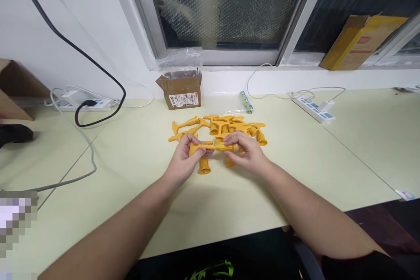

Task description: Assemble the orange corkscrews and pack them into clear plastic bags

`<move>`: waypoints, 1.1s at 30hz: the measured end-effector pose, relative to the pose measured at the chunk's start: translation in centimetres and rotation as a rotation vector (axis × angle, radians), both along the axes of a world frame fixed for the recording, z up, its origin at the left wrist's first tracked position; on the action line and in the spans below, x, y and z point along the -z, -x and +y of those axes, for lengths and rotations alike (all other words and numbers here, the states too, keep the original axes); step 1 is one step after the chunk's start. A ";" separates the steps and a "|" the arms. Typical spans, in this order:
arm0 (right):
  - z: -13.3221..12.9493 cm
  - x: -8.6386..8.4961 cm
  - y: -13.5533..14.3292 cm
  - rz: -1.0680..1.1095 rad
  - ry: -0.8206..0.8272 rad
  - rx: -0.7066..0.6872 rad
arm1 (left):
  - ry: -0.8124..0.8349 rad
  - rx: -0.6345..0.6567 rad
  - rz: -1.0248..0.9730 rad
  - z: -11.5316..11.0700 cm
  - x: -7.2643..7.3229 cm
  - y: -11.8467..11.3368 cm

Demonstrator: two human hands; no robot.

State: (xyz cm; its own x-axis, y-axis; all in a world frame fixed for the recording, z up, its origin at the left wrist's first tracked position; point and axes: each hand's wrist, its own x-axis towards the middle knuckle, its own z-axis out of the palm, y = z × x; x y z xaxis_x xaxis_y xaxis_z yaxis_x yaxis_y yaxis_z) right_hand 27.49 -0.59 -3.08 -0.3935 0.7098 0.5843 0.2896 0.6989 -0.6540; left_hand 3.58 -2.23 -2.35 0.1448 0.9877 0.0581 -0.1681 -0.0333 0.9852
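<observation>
Both my hands hold a yellow plastic piece with a T-shaped handle and a ribbed stem (206, 145), level above the table. My left hand (187, 157) pinches the handle end between thumb and fingers. On the other side, my right hand (246, 151) grips the grooved, cylinder-like end (226, 146). I cannot tell whether stem and cylinder are one part or two. Just behind my hands lies a loose pile of similar yellow pieces (241, 127), several with flared, cup-like ends. One flared end (205, 166) shows below my left hand.
A small open cardboard box (183, 92) with clear plastic in it stands against the wall. Near it lies a clear plastic bag (223, 104) with a coloured strip. Power strips (313, 108) with cables lie at the back. A thick grey cable (92, 157) crosses the table's left side.
</observation>
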 end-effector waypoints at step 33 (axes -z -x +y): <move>-1.9 -3.1 1.4 0.248 1.547 -0.166 | -0.801 0.201 0.243 -0.6 0.2 0.1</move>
State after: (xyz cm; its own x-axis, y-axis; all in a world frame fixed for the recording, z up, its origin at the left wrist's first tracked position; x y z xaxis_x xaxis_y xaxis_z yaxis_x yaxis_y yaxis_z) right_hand 26.07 -2.51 -0.02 -0.5331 0.6171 -0.5787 0.0621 -0.6537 -0.7542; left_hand 3.47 -2.82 -2.50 0.4108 0.6166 0.6716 -0.0331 -0.7260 0.6869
